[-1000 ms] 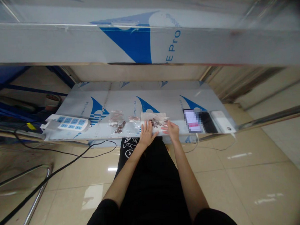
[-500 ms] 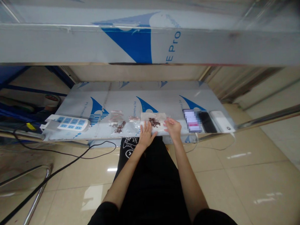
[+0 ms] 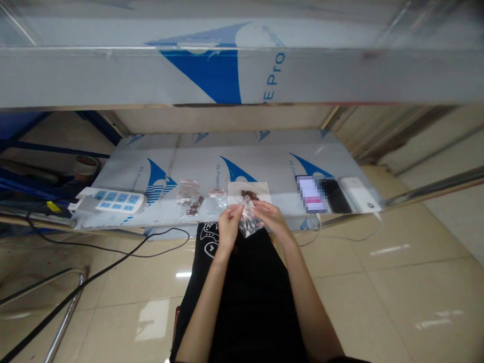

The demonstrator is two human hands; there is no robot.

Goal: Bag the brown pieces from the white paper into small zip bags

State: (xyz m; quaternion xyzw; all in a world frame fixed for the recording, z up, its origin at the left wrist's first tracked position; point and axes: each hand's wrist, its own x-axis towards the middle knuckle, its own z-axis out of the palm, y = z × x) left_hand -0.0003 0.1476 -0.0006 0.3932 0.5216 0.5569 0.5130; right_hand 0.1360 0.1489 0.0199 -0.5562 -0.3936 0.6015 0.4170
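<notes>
A clear bag (image 3: 250, 225) is held near the lower centre of the frame, over the table's near edge. Its upper part is pinched by the fingertips of the left hand (image 3: 230, 219) and the right hand (image 3: 270, 216), presumably so that the thin film is kept taut. Just beyond, dark small pieces (image 3: 249, 194) are gathered on a white sheet (image 3: 263, 189), probably to be kept together within reach. Left of centre, other bagged pieces (image 3: 194, 206) are laid. A power strip (image 3: 116, 201) at left and a lit phone (image 3: 310, 193) at right are seemingly placed aside, clear of the hands.
</notes>
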